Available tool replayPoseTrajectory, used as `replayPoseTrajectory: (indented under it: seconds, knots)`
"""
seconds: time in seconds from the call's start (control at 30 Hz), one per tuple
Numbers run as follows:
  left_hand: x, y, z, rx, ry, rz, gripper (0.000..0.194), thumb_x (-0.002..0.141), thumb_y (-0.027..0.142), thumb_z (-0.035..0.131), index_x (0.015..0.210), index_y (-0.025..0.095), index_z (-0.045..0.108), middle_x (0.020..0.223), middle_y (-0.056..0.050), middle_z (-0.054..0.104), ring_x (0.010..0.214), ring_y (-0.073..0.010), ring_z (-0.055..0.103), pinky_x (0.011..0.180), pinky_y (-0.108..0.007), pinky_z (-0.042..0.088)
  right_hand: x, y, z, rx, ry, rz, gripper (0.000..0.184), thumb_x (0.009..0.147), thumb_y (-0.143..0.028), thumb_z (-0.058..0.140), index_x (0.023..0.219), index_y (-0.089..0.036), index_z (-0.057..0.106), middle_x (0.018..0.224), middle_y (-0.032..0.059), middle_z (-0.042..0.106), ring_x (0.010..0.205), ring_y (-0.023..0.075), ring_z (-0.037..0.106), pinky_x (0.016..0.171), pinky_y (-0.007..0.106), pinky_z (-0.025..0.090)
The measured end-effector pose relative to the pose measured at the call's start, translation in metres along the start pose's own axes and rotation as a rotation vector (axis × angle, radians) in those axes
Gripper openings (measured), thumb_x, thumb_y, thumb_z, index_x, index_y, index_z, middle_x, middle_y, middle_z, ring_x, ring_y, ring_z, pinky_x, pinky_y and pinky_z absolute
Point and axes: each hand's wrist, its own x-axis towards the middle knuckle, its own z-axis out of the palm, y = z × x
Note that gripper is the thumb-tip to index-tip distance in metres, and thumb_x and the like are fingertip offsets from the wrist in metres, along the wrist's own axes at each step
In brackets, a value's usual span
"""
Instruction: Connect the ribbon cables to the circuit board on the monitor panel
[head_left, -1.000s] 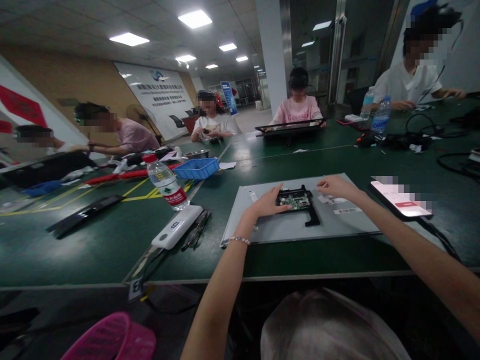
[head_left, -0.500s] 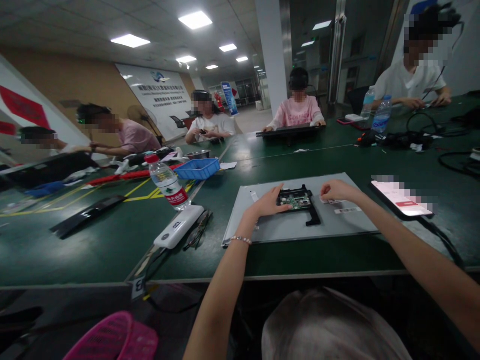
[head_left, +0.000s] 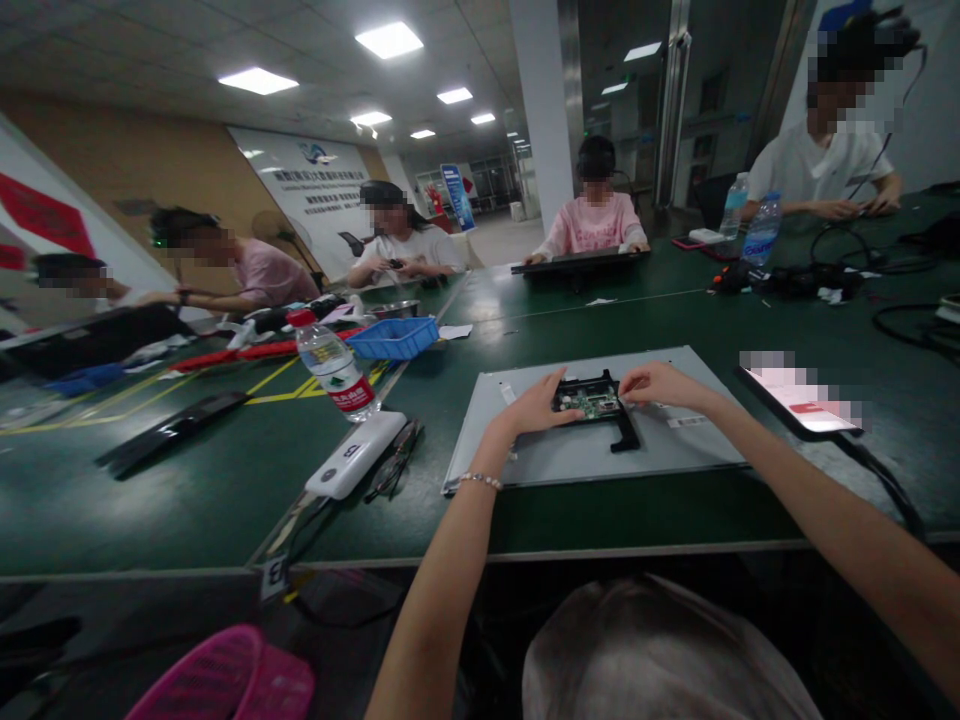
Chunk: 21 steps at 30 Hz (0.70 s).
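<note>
Fingers of the left hand (head_left: pixel 534 403) obstruct the left side of the circuit board (head_left: pixel 600 404); the right hand (head_left: pixel 661 385) obstructs its right. Near approach between forearms: open across the grey panel (head_left: pixel 679 447). Bottle (head_left: pixel 345 385), power bank (head_left: pixel 356 456) and glasses (head_left: pixel 394 462) restrict left passage; phone (head_left: pixel 802 405), right. Counter (head_left: pixel 570 328) directly beyond panel: unobstructed.

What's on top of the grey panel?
A black frame with a green circuit board, plus a white label. The left hand covers part of the frame's left side; the grey panel beneath the frame is hidden.
</note>
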Motion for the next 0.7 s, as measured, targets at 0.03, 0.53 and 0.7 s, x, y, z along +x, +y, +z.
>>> replayPoseTrajectory:
  seconds: [0.03,0.53,0.7]
  knots:
    - [0.0002,-0.0003,0.0003,0.000,0.000,0.001,0.098,0.075,0.068,0.054,0.148,0.017,0.014,0.149,-0.014,0.031,0.133,-0.0296,0.037,0.109,-0.039,0.031,-0.0010,-0.0022,0.0008,0.012,-0.004,0.004,0.016,0.077,-0.026,0.061,0.089,-0.018,0.067,0.092,0.0055,0.071,0.078,0.0166,0.066,0.070,0.027,0.051]
    - [0.0019,-0.0016,0.0019,0.016,-0.003,0.004,0.098,0.075,0.068,0.053,0.148,0.015,0.016,0.149,-0.015,0.029,0.134,-0.0305,0.035,0.109,-0.038,0.030,0.0006,-0.0050,0.0032,0.101,0.042,0.073,0.023,0.077,-0.018,0.061,0.099,-0.016,0.064,0.089,0.0062,0.071,0.070,0.0140,0.065,0.065,0.025,0.053]
    - [0.0023,-0.0008,0.0017,0.019,-0.003,0.002,0.098,0.075,0.068,0.054,0.148,0.014,0.015,0.149,-0.015,0.031,0.134,-0.0297,0.035,0.110,-0.036,0.028,-0.0019,-0.0075,0.0009,0.129,0.065,0.073,0.024,0.074,-0.020,0.061,0.098,-0.016,0.065,0.087,0.0063,0.071,0.074,0.0152,0.065,0.060,0.024,0.049]
